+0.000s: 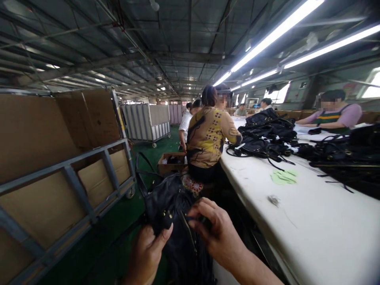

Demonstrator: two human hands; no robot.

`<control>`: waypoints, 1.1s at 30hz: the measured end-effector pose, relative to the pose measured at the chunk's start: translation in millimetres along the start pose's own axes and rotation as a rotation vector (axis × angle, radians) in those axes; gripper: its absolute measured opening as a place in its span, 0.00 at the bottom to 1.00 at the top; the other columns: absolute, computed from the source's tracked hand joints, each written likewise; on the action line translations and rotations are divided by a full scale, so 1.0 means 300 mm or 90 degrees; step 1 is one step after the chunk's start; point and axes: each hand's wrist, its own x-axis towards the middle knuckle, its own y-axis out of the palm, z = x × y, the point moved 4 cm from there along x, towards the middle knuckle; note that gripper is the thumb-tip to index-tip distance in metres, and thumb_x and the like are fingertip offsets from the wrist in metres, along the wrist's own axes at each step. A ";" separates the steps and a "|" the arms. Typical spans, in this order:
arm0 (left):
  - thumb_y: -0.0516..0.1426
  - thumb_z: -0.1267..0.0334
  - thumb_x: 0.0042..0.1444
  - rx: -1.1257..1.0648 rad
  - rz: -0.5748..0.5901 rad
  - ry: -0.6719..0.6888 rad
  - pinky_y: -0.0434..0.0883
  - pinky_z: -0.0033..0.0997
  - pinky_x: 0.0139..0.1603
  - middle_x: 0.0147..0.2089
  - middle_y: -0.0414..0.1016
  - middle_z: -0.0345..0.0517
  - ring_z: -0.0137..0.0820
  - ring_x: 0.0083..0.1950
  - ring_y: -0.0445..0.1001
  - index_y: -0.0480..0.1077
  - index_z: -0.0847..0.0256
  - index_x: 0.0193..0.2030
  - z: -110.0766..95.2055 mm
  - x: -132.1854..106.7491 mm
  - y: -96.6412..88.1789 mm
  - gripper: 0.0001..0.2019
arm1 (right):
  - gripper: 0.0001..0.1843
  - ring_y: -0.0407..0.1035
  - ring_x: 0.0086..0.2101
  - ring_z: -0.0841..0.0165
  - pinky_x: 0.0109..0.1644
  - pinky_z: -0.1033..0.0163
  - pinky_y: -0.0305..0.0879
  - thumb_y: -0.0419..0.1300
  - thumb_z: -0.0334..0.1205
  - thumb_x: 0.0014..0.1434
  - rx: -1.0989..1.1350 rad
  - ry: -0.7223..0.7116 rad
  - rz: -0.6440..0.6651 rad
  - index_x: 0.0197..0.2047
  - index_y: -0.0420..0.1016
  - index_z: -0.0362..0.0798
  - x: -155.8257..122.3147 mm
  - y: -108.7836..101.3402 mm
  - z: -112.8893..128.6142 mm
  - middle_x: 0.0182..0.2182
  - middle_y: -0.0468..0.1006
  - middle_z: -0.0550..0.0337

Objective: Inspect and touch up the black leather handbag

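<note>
1. A long white table (297,221) runs from 1 to 3 o'clock, with 12 straight ahead of me.
2. A metal-framed cart (111,160) lined with cardboard stands at 10 o'clock.
3. A co-worker in a patterned top (204,138) sits at 12 o'clock, back toward me, beside the table.
4. A pile of black bags (264,130) covers part of the tabletop at 1 o'clock.
5. A black bag (166,198) is close before me at 12 o'clock, off the table's edge.
6. My left hand (150,247) grips its side, thumb on top; my right hand (215,227) pinches dark material between thumb and fingertips, beside a gold-toned zip (190,231).
7. Light green scraps (284,177) lie on the table at 2 o'clock.
</note>
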 end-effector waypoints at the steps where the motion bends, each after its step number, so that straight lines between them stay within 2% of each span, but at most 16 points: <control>1: 0.66 0.50 0.49 0.011 0.031 0.010 0.70 0.30 0.51 0.45 0.80 0.49 0.45 0.51 0.74 0.79 0.62 0.45 0.005 -0.002 0.006 0.21 | 0.04 0.70 0.38 0.65 0.42 0.61 0.62 0.59 0.31 0.59 0.021 -0.003 0.008 0.37 0.73 0.50 0.004 0.019 0.001 0.35 0.75 0.59; 3: 0.62 0.48 0.54 0.037 0.076 0.030 0.69 0.33 0.55 0.48 0.80 0.48 0.44 0.53 0.73 0.78 0.61 0.49 0.015 -0.007 0.017 0.22 | 0.06 0.70 0.39 0.65 0.43 0.62 0.62 0.62 0.29 0.58 0.041 0.005 0.023 0.38 0.74 0.50 0.005 0.049 -0.005 0.36 0.76 0.60; 8: 0.63 0.50 0.54 -0.003 0.106 0.024 0.70 0.34 0.54 0.48 0.80 0.49 0.44 0.52 0.75 0.78 0.62 0.47 0.040 -0.020 0.041 0.20 | 0.09 0.69 0.37 0.68 0.43 0.63 0.60 0.60 0.25 0.59 0.024 0.000 0.048 0.33 0.72 0.49 -0.003 0.076 -0.029 0.33 0.75 0.62; 11: 0.64 0.54 0.54 -0.095 0.123 -0.006 0.68 0.36 0.60 0.49 0.80 0.48 0.44 0.56 0.73 0.79 0.60 0.46 0.055 -0.023 0.060 0.17 | 0.10 0.67 0.35 0.68 0.41 0.63 0.59 0.55 0.24 0.60 -0.016 -0.025 0.079 0.32 0.69 0.48 -0.009 0.088 -0.034 0.32 0.72 0.61; 14: 0.66 0.56 0.51 -0.194 0.117 -0.056 0.66 0.39 0.63 0.49 0.80 0.49 0.45 0.57 0.73 0.79 0.61 0.45 0.073 -0.022 0.070 0.16 | 0.10 0.64 0.34 0.67 0.39 0.62 0.57 0.51 0.24 0.59 -0.047 -0.028 0.076 0.32 0.65 0.48 -0.015 0.096 -0.040 0.32 0.69 0.60; 19: 0.70 0.56 0.45 -0.241 0.077 -0.137 0.72 0.43 0.56 0.42 0.81 0.51 0.47 0.50 0.77 0.80 0.63 0.41 0.092 -0.019 0.062 0.18 | 0.09 0.60 0.31 0.69 0.35 0.64 0.57 0.54 0.34 0.62 0.167 0.085 0.014 0.28 0.61 0.49 -0.024 0.070 -0.087 0.27 0.64 0.64; 22: 0.71 0.57 0.43 -0.268 0.070 -0.143 0.72 0.43 0.57 0.42 0.82 0.51 0.47 0.50 0.77 0.80 0.63 0.41 0.090 -0.017 0.058 0.18 | 0.11 0.59 0.30 0.70 0.33 0.65 0.55 0.56 0.40 0.63 0.234 0.130 -0.008 0.28 0.63 0.48 -0.033 0.044 -0.112 0.26 0.62 0.65; 25: 0.70 0.58 0.44 -0.268 0.068 -0.136 0.71 0.42 0.57 0.43 0.81 0.50 0.46 0.50 0.77 0.80 0.63 0.41 0.090 -0.015 0.055 0.18 | 0.11 0.61 0.30 0.70 0.35 0.65 0.56 0.58 0.38 0.63 0.185 0.115 -0.006 0.28 0.66 0.47 -0.038 0.033 -0.107 0.26 0.66 0.64; 29: 0.71 0.57 0.43 -0.263 0.066 -0.143 0.72 0.42 0.57 0.43 0.81 0.50 0.47 0.52 0.76 0.80 0.62 0.42 0.096 -0.016 0.055 0.19 | 0.06 0.68 0.35 0.68 0.42 0.62 0.59 0.61 0.31 0.61 0.088 0.056 0.028 0.31 0.72 0.47 -0.042 0.060 -0.075 0.31 0.74 0.62; 33: 0.69 0.56 0.46 -0.252 0.100 -0.131 0.70 0.42 0.59 0.45 0.81 0.50 0.48 0.54 0.75 0.79 0.61 0.44 0.098 -0.018 0.064 0.18 | 0.07 0.70 0.36 0.69 0.44 0.62 0.56 0.62 0.28 0.60 0.004 0.014 0.031 0.32 0.73 0.48 -0.041 0.079 -0.059 0.32 0.76 0.63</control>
